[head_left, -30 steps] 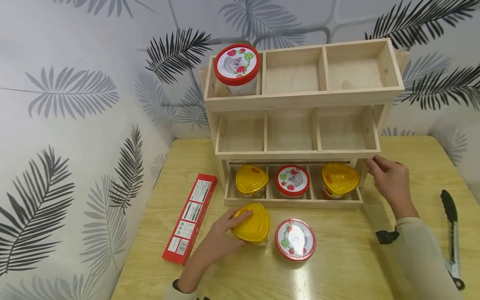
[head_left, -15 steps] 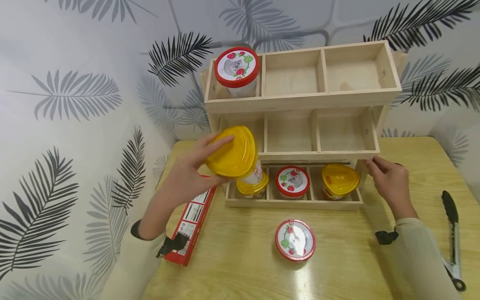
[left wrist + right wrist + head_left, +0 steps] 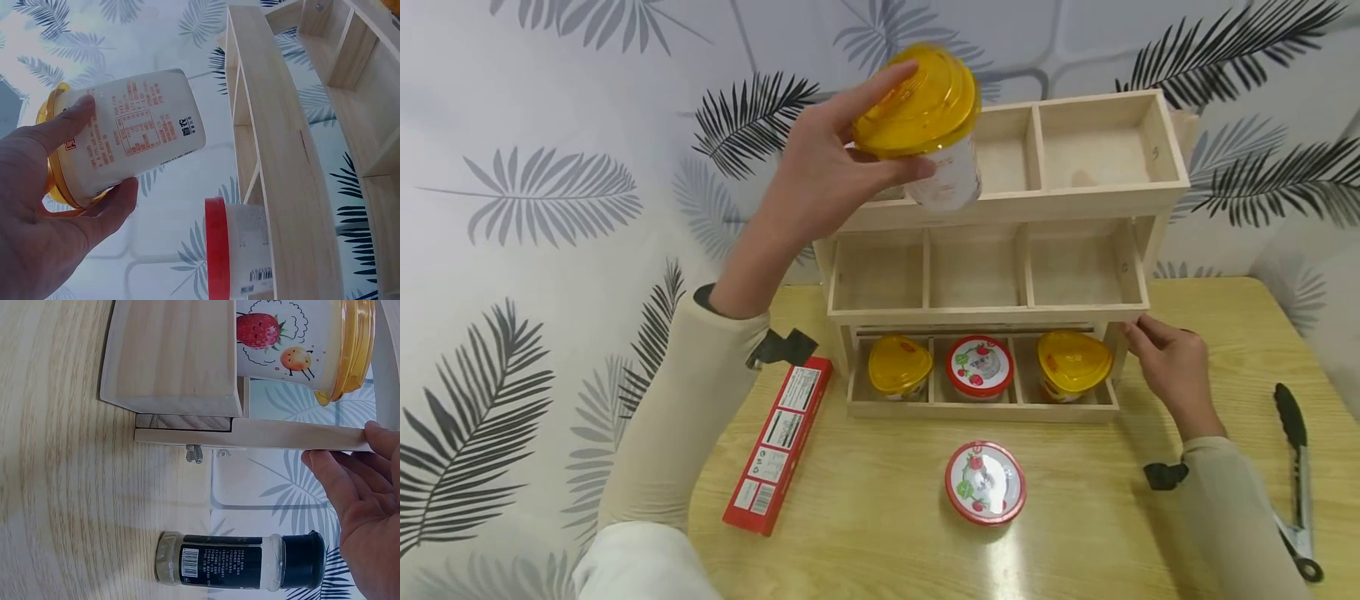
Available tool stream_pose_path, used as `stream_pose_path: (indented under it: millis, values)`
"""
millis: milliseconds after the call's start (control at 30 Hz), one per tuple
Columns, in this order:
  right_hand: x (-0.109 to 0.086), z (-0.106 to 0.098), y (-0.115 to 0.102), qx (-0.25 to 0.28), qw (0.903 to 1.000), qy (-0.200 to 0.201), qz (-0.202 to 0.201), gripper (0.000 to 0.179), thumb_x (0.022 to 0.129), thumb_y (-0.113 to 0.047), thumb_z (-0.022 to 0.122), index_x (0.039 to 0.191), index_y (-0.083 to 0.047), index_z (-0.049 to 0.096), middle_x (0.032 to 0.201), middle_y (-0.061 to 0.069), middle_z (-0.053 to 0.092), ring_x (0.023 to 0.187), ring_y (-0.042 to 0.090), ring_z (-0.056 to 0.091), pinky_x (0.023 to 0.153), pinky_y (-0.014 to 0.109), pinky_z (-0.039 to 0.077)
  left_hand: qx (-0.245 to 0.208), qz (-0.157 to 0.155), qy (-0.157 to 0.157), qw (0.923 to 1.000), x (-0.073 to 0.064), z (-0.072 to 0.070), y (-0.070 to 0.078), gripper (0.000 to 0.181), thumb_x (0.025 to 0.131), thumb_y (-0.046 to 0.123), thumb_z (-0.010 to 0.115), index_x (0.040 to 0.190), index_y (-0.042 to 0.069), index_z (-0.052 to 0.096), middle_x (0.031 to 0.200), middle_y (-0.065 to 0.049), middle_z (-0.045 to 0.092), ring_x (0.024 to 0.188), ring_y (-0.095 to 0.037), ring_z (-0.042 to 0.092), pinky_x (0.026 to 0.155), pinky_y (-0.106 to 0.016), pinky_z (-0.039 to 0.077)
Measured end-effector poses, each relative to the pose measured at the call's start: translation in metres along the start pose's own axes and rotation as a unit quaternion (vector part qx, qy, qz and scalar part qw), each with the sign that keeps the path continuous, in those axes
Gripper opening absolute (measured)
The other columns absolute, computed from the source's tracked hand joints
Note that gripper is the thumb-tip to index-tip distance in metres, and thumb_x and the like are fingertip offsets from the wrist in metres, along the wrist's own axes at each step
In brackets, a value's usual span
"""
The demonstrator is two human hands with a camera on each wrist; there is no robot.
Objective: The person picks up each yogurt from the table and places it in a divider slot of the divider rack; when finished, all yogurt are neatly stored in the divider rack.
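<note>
My left hand (image 3: 823,162) grips a white plastic cup (image 3: 951,177) by its yellow lid, thumb and fingers around it, in front of the top tier's left end. In the left wrist view the cup (image 3: 131,128) is tilted sideways, apart from the rack. The three-tier wooden rack (image 3: 988,317) has divided compartments. My right hand (image 3: 1172,371) pinches its right side board (image 3: 294,434) between thumb and fingers. A red-lidded cup (image 3: 244,250) sits in the top tier, hidden in the head view. The bottom tier bears a yellow-lidded cup (image 3: 900,365), a red-lidded cup (image 3: 980,367) and another yellow-lidded cup (image 3: 1075,362).
A red-lidded cup (image 3: 985,483) stands on the table in front of the rack. To the left lies a long red box (image 3: 778,446); black-tipped tongs (image 3: 1302,483) lie at the right. A black-labelled spice jar (image 3: 237,561) shows beside the rack in the right wrist view.
My left hand has lifted the yellow-lidded cup off the table, carrying it up past the middle tier to the top tier. My right hand stays at the rack's side.
</note>
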State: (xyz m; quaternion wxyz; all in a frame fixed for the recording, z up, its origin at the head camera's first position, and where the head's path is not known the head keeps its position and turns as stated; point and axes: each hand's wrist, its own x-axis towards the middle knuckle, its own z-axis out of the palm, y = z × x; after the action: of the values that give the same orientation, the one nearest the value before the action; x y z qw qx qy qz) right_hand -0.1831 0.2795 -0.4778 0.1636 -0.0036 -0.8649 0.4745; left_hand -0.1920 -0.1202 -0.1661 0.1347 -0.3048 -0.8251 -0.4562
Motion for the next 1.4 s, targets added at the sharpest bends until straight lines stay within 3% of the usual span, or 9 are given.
stream_pose_path:
  millis: [233, 467, 767, 1033, 1233, 1400]
  values:
    - [0.001, 0.002, 0.002, -0.002, 1.0, 0.001, 0.0, 0.047, 0.1, -0.027, 0.061, 0.13, 0.009, 0.059, 0.114, 0.032, 0.065, 0.072, -0.028, 0.05, 0.062, 0.002, 0.046, 0.06, -0.015, -0.013, 0.998, 0.04, 0.021, -0.011, 0.072, 0.085, 0.019, 0.081, 0.149, 0.015, 0.049, 0.139, -0.003, 0.057, 0.114, -0.012, 0.053, 0.094, -0.018, 0.047]
    - [0.002, 0.004, 0.003, 0.002, 0.9998, -0.017, 0.012, 0.05, 0.1, -0.029, 0.06, 0.132, 0.01, 0.057, 0.118, 0.033, 0.062, 0.071, -0.027, 0.05, 0.061, 0.004, 0.048, 0.117, -0.086, -0.029, 0.989, 0.059, 0.049, -0.027, 0.077, 0.084, 0.027, 0.082, 0.152, 0.021, 0.045, 0.144, 0.0, 0.053, 0.126, -0.013, 0.047, 0.1, -0.01, 0.036]
    - [0.0, 0.005, 0.002, -0.02, 0.9996, -0.019, 0.01, 0.051, 0.101, -0.032, 0.06, 0.132, 0.008, 0.058, 0.116, 0.031, 0.064, 0.073, -0.028, 0.047, 0.061, 0.002, 0.046, 0.18, -0.113, -0.052, 0.9758, 0.062, 0.069, -0.039, 0.079, 0.085, 0.035, 0.08, 0.153, 0.025, 0.043, 0.142, -0.001, 0.054, 0.126, -0.016, 0.045, 0.099, -0.014, 0.037]
    - [0.0, 0.002, 0.003, -0.023, 0.9997, -0.011, 0.005, 0.049, 0.101, -0.03, 0.06, 0.131, 0.009, 0.059, 0.115, 0.031, 0.065, 0.072, -0.028, 0.047, 0.061, 0.001, 0.045, 0.177, -0.097, -0.045, 0.9784, 0.06, 0.076, -0.041, 0.079, 0.084, 0.034, 0.082, 0.152, 0.022, 0.044, 0.14, -0.006, 0.053, 0.125, -0.017, 0.044, 0.098, -0.015, 0.038]
    - [0.003, -0.001, 0.004, -0.019, 0.9997, -0.013, 0.001, 0.05, 0.101, -0.031, 0.06, 0.132, 0.008, 0.058, 0.117, 0.032, 0.063, 0.073, -0.028, 0.047, 0.062, 0.002, 0.046, 0.161, -0.078, -0.039, 0.983, 0.056, 0.083, -0.039, 0.082, 0.08, 0.03, 0.085, 0.151, 0.021, 0.044, 0.15, -0.011, 0.039, 0.133, -0.02, 0.042, 0.105, -0.015, 0.036]
    - [0.004, -0.002, 0.004, -0.023, 0.9997, -0.008, -0.001, 0.05, 0.1, -0.031, 0.061, 0.131, 0.008, 0.058, 0.115, 0.031, 0.065, 0.072, -0.028, 0.048, 0.061, 0.001, 0.045, 0.204, -0.059, -0.035, 0.9766, 0.055, 0.088, -0.041, 0.09, 0.078, 0.043, 0.085, 0.153, 0.022, 0.04, 0.161, -0.012, 0.022, 0.144, -0.023, 0.031, 0.113, -0.021, 0.031]
